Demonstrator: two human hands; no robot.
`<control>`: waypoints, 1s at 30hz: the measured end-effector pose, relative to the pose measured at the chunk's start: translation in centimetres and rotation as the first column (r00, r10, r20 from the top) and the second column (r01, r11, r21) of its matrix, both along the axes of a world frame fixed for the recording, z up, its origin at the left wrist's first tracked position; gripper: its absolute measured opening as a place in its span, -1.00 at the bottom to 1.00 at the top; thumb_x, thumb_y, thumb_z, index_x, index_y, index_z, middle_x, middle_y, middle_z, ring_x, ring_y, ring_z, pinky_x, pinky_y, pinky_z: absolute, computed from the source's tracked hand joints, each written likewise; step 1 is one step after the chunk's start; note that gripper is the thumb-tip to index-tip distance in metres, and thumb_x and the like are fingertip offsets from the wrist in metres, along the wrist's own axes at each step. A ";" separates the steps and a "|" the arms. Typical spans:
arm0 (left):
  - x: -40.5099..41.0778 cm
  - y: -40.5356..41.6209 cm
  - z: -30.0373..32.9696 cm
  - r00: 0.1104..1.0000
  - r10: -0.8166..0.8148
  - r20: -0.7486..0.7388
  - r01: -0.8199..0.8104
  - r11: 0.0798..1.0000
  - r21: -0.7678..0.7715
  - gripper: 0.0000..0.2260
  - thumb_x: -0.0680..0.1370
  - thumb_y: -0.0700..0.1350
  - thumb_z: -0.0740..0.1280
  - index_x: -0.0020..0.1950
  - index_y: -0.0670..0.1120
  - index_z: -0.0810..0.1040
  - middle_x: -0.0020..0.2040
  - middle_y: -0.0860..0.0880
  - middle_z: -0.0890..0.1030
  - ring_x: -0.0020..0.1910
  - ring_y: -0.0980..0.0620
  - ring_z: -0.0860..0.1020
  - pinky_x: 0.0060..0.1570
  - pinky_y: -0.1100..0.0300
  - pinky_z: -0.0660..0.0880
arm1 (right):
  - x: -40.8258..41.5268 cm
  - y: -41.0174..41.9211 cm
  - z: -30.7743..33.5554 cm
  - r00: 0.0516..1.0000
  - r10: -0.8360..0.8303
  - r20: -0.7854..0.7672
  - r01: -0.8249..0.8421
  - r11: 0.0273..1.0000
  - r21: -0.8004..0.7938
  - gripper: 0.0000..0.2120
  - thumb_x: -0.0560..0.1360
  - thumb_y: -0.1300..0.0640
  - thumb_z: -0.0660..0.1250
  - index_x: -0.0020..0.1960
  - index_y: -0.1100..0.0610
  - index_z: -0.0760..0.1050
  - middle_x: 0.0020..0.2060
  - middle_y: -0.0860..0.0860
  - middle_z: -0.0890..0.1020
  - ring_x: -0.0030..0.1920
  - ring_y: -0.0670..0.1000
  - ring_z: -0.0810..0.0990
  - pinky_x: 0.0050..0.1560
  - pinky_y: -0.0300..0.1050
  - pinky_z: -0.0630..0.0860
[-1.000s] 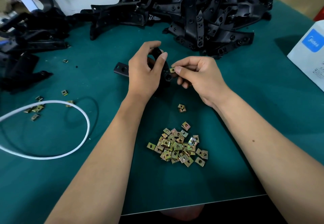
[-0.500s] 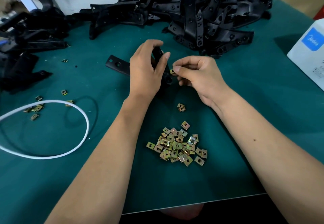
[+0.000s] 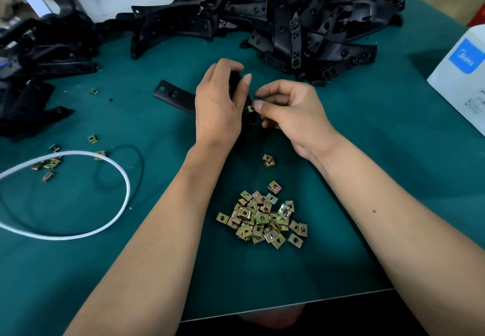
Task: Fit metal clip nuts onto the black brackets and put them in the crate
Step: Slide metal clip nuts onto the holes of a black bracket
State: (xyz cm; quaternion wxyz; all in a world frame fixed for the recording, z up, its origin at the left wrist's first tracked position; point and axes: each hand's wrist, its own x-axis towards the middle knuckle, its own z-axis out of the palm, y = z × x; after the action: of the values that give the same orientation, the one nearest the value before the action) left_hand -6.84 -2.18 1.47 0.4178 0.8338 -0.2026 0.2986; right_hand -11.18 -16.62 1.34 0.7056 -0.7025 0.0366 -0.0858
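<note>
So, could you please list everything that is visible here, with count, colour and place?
held bracket: one, black, table centre
held clip nut: one, brass-coloured, at the bracket's end
bracket piles: many, black, far side and left
clip nut heap: many, brass-coloured, near centre
loose clip nuts: several, brass-coloured, left
cord loop: one, white, left
box: one, white and blue, right edge
table mat: one, green
hands: left hand grips the bracket; right hand pinches the clip nut

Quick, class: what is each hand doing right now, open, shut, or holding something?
Left hand: grips the black bracket.
Right hand: pinches a metal clip nut against the bracket.
</note>
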 end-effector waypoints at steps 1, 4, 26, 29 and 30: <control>0.0 0.0 0.0 1.000 0.003 -0.001 -0.003 1.000 -0.002 -0.81 0.65 -0.11 0.33 0.15 -0.24 0.58 0.01 -0.08 0.62 -0.04 0.00 0.54 -0.04 0.38 0.35 | 0.0 0.0 0.0 1.000 -0.007 -0.008 0.007 1.000 0.010 -0.86 0.50 0.34 0.50 0.03 0.22 0.63 -0.29 0.05 0.67 -0.33 -0.06 0.59 -0.28 -0.21 0.56; 0.1 0.2 -0.1 1.000 0.015 -0.002 -0.015 1.000 -0.015 -0.81 0.66 -0.13 0.33 0.14 -0.25 0.57 0.01 -0.09 0.63 -0.03 -0.01 0.54 -0.03 0.41 0.33 | 0.1 -0.2 0.1 0.999 -0.035 -0.014 0.035 0.999 0.030 -0.87 0.50 0.35 0.49 0.03 0.23 0.63 -0.27 0.08 0.65 -0.30 -0.05 0.59 -0.28 -0.22 0.57; -0.1 0.1 0.1 1.000 0.018 0.006 -0.018 1.000 -0.006 -0.83 0.65 -0.14 0.33 0.14 -0.24 0.57 -0.01 -0.08 0.61 -0.06 0.05 0.51 -0.05 0.40 0.33 | -0.3 -0.4 0.4 0.996 0.014 0.093 0.003 0.983 -0.183 -0.87 0.50 0.36 0.46 -0.11 0.15 0.61 -0.31 0.00 0.66 -0.35 -0.11 0.57 -0.29 -0.26 0.53; -0.2 0.0 0.1 1.000 0.020 0.006 -0.020 1.000 0.000 -0.83 0.65 -0.14 0.32 0.14 -0.24 0.56 -0.01 -0.07 0.61 -0.06 0.05 0.50 -0.05 0.34 0.35 | -0.2 -0.3 0.4 0.997 0.007 0.075 0.005 0.987 -0.159 -0.87 0.50 0.36 0.46 -0.11 0.16 0.60 -0.31 0.03 0.65 -0.38 -0.11 0.56 -0.31 -0.25 0.53; -0.2 0.0 0.1 1.000 0.021 0.004 -0.021 1.000 0.001 -0.82 0.65 -0.13 0.32 0.14 -0.24 0.56 -0.01 -0.07 0.61 -0.06 0.06 0.50 -0.05 0.34 0.34 | -0.2 -0.2 0.3 0.998 -0.001 0.062 0.009 0.990 -0.140 -0.87 0.51 0.36 0.47 -0.11 0.16 0.60 -0.32 0.03 0.65 -0.39 -0.11 0.55 -0.32 -0.25 0.52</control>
State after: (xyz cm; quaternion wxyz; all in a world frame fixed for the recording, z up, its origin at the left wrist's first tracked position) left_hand -7.06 -2.21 1.53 0.4139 0.8355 -0.1949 0.3045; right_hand -11.41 -16.87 1.65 0.6551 -0.7471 0.0104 -0.1116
